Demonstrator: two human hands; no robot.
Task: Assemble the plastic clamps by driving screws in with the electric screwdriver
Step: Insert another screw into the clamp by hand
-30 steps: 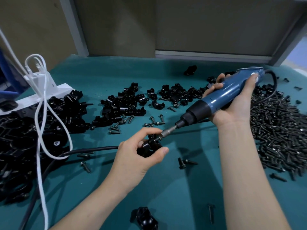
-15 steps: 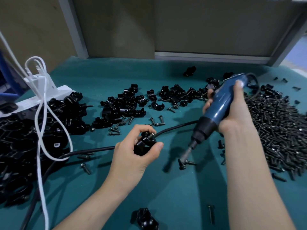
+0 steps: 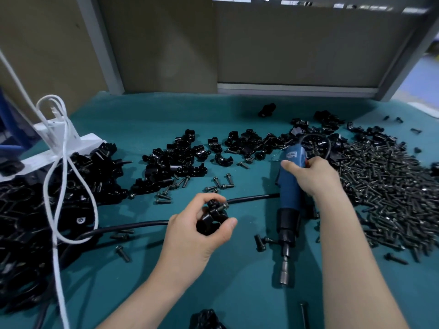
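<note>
Left hand: the left hand (image 3: 202, 236) is low over the middle of the surface, fingers and thumb curled round a black plastic clamp (image 3: 211, 218), with the thumb tip on the clamp's right side.
Clamp: it is lifted off the surface inside that grip; a small dark screw (image 3: 223, 206) pokes out at its upper right corner.
Right hand: the right hand (image 3: 313, 176) wraps round the upper body of a blue electric screwdriver (image 3: 288, 193) with a black collar, thumb laid across the blue casing.
Screwdriver: it points toward the person, with its silver socket tip (image 3: 284, 273) low, to the right of the left hand and apart from the clamp. Whether the tip touches the surface cannot be told.
Cord: a black cord (image 3: 133, 227) runs across from the left, passes behind the left hand and goes on toward the screwdriver.
Surface: a teal-green covered surface (image 3: 147, 276) carries everything.
Screws: a wide pile of dark metal screws (image 3: 392, 193) lies right of the right hand; a few loose screws (image 3: 219, 182) lie beyond the left hand; one short bolt (image 3: 260, 242) lies just beside the black collar.
Clamp parts: a middle heap of black plastic clamp pieces (image 3: 173, 165) lies beyond the left hand, a far heap (image 3: 251, 143) lies near the screwdriver's top, and a large left heap (image 3: 35, 222) fills the left edge.
Left edge: a white power strip (image 3: 71, 148) lies behind the left heap, with a looped white cable (image 3: 58, 186) draped over that heap.
Near edge: another black clamp piece (image 3: 206, 319) is cut off by the bottom of the view.
</note>
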